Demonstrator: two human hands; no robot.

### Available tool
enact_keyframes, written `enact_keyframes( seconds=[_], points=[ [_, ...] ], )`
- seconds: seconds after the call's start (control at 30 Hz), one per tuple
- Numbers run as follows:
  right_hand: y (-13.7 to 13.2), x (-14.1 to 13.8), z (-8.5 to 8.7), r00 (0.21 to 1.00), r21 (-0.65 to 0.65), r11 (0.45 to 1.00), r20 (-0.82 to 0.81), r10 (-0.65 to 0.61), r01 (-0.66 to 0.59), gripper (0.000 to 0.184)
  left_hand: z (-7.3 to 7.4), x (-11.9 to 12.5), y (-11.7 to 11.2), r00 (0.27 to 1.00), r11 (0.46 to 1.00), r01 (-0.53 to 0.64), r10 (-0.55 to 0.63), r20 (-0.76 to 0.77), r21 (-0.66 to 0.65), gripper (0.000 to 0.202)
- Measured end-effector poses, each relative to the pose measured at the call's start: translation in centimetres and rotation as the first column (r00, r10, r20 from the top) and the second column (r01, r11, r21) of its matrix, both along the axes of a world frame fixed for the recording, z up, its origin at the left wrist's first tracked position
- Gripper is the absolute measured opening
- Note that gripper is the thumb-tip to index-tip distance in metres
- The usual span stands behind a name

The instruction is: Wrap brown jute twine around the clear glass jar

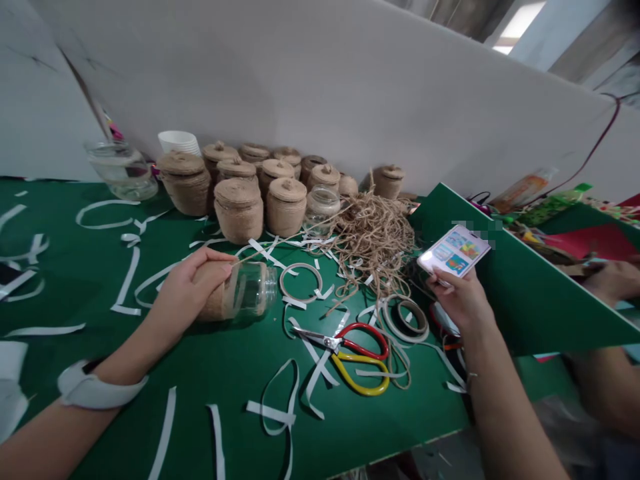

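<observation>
I'm seeing the half-wrapped glass jar (253,293) lying on its side on the desk (200,373), left of centre, beneath my left grip (193,280), which is gripping its twine-covered end, fingers bent, with a twine strand (260,252) leading off rightward. At right, my right grip (465,297) is holding a phone (456,250) showing colourful pictures. At upper right, an orange bottle (523,191) is looking too blurred to read.

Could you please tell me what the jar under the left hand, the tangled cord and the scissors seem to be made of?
Jar: probably clear glass, glossy and see-through where uncovered.
Tangled cord: rough, matt plant fibre, perhaps jute, judging by its brown, stringy look.
Scissors: shiny metal blades, catching light; smooth red and yellow handles, possibly plastic-coated.
</observation>
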State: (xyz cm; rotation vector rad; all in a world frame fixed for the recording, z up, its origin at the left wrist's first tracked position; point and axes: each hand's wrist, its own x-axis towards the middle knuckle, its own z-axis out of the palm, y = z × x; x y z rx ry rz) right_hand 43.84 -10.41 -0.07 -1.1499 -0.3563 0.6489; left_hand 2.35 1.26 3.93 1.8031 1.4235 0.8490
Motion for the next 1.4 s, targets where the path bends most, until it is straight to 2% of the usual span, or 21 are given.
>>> enact_keyframes(
  seconds=[0.17,0.27,0.37,0.47,0.53,0.67,0.77,0.9,0.97,1.07,1.17,1.3,1.4],
  points=[
    [-0.1,-0.7,1.2,0.991,-0.057,0.998,-0.13,-0.016,0.009,0.022,0.1,-0.6,0.4,0.99,0.987,0.04,-0.017,0.141,-0.158,0.032],
    [-0.2,-0.9,1.5,0.991,-0.064,0.997,-0.135,0.024,-0.033,0.031,0.4,-1.0,0.6,0.99,0.968,0.108,-0.085,0.112,-0.228,0.036],
    [-0.3,-0.8,1.0,0.997,-0.06,0.998,-0.065,0.03,-0.034,0.031,0.7,-1.2,0.5,0.988,0.985,0.149,-0.151,-0.015,-0.083,0.033],
    [-0.3,-0.7,0.3,0.994,-0.041,0.995,0.057,0.094,-0.091,0.065,0.8,-1.3,0.1,0.963,0.961,0.269,-0.265,-0.057,0.068,0.036],
    [-0.3,-0.8,0.0,0.983,-0.039,0.99,0.116,0.14,-0.137,0.077,0.8,-1.4,-0.1,0.931,0.923,0.364,-0.357,-0.078,0.127,0.04],
    [-0.2,-0.9,-0.2,0.983,-0.072,0.992,0.143,0.117,-0.108,0.073,0.7,-1.6,-0.2,0.883,0.861,0.466,-0.438,-0.166,0.207,0.033],
    [-0.2,-0.8,-0.2,0.986,-0.051,0.995,0.136,0.092,-0.086,0.073,0.5,-1.6,-0.2,0.906,0.881,0.421,-0.399,-0.14,0.216,0.028],
    [-0.3,-0.8,-0.3,0.981,0.031,0.99,0.137,0.134,-0.14,0.086,0.4,-1.3,-0.1,0.938,0.928,0.344,-0.336,-0.08,0.14,0.027],
    [-0.3,-0.7,-0.4,0.987,0.022,0.993,0.116,0.108,-0.112,0.078,0.5,-1.2,0.0,0.947,0.945,0.32,-0.317,-0.056,0.065,0.031],
    [-0.2,-0.4,-0.5,0.996,0.026,0.998,0.068,0.06,-0.062,0.057,0.8,-1.2,0.2,0.957,0.958,0.285,-0.286,-0.041,-0.037,0.036],
    [0.0,-0.2,-0.7,0.997,0.082,0.996,0.069,0.029,-0.035,0.048,1.0,-1.3,0.4,0.949,0.952,0.292,-0.3,-0.094,-0.086,0.043],
    [0.2,-0.4,-0.6,0.989,0.082,0.995,0.127,-0.074,0.064,0.051,0.8,-1.3,0.4,0.929,0.945,0.327,-0.326,-0.177,-0.027,0.047],
    [0.2,-0.5,-0.6,0.971,0.039,0.989,0.189,-0.149,0.145,0.056,0.1,-1.1,-0.1,0.932,0.941,0.321,-0.292,-0.214,0.11,0.046]
  ],
)
